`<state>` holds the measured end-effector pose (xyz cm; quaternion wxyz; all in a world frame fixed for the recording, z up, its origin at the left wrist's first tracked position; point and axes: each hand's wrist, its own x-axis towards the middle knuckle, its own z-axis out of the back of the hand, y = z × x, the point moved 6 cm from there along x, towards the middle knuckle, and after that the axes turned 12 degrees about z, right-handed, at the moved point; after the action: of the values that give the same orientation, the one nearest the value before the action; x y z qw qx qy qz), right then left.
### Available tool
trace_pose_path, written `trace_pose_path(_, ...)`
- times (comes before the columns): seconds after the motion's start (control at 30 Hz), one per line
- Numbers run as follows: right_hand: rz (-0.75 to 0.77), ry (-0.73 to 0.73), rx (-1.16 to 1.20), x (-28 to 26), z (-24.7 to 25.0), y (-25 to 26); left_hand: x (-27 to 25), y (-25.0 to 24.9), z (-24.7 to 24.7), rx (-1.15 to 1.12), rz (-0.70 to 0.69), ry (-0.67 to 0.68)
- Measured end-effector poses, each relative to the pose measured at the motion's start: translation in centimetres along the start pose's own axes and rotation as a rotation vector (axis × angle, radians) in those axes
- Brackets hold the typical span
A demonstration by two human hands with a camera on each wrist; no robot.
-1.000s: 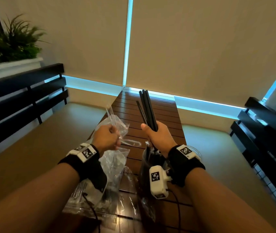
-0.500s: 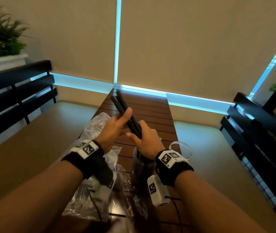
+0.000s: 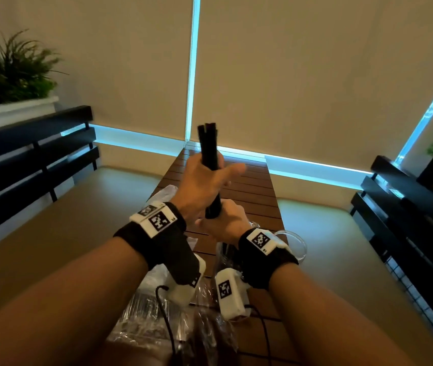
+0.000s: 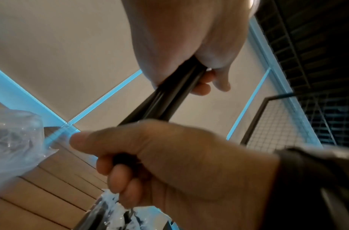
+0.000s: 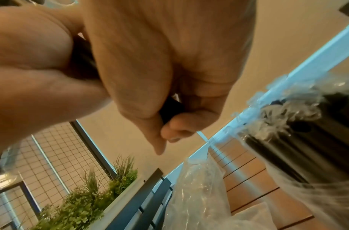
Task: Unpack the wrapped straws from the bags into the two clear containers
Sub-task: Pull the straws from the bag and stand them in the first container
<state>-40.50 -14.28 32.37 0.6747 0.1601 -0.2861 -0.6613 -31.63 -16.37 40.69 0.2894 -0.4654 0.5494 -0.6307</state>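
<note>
A bundle of black straws [image 3: 207, 146] stands nearly upright above the wooden table [image 3: 252, 196]. My left hand [image 3: 202, 183] grips its middle, thumb sticking out to the right. My right hand [image 3: 223, 224] grips the lower end just below. In the left wrist view the straws [image 4: 165, 99] run from my left hand [image 4: 191, 46] down into my right hand [image 4: 169, 157]. In the right wrist view my right hand [image 5: 146, 70] curls round the straws [image 5: 170, 109]. One clear container [image 3: 295, 244] shows right of my right wrist. Another clear container [image 5: 307, 147], with several wrapped straws in it, stands under my hands.
Crumpled clear plastic bags [image 3: 144, 326] lie on the table's near end, and one bag [image 5: 199, 186] stands up left of the filled container. Black slatted benches [image 3: 30, 154] flank the table. A planter [image 3: 12, 75] sits at the far left. Blinds close the far side.
My left hand let go of the bag and took hold of the straw bundle. The bundle swung from a leftward tilt to nearly upright, with my right hand now at its lower end.
</note>
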Motion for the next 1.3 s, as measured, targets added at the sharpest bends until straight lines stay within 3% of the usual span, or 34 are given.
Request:
trace_pose_path(0.17,0.021,-0.012,-0.051,-0.7,0.7,-0.1,0.3,0.8,0.3,0.037,-0.005,-0.043)
trace_pose_path(0.3,-0.132,-0.149,-0.408,-2.0,3.6,-3.2,0.8,3.6,1.8,0.021,-0.005,-0.129)
trace_pose_path(0.4,-0.283,-0.095,-0.311,-3.8,2.5,-6.8,1.0,7.2,1.7,-0.037,0.079,-0.162)
trace_pose_path(0.47,-0.295,-0.084,-0.166,-4.7,0.5,-8.7,1.3,9.0,1.2,-0.076,0.137,-0.191)
trace_pose_path(0.57,-0.291,-0.198,0.074,-5.4,-1.7,-9.9,1.8,10.4,-0.3,-0.137,0.19,-0.171)
trace_pose_path(0.67,-0.301,-0.349,0.093,-5.4,-2.3,-10.4,2.4,11.3,-1.6,-0.183,0.213,-0.149)
trace_pose_path(0.87,-0.311,-0.458,0.06,-5.2,-2.3,-11.3,3.4,13.5,-1.6,-0.334,0.347,-0.216)
trace_pose_path(1.13,-0.261,-0.463,0.072,-5.5,-2.3,-11.6,3.2,14.6,-2.8,-0.22,0.334,-0.176)
trace_pose_path(1.3,-0.225,-0.429,0.092,-5.3,-2.5,-12.2,2.9,14.8,-4.1,-0.111,0.235,-0.024)
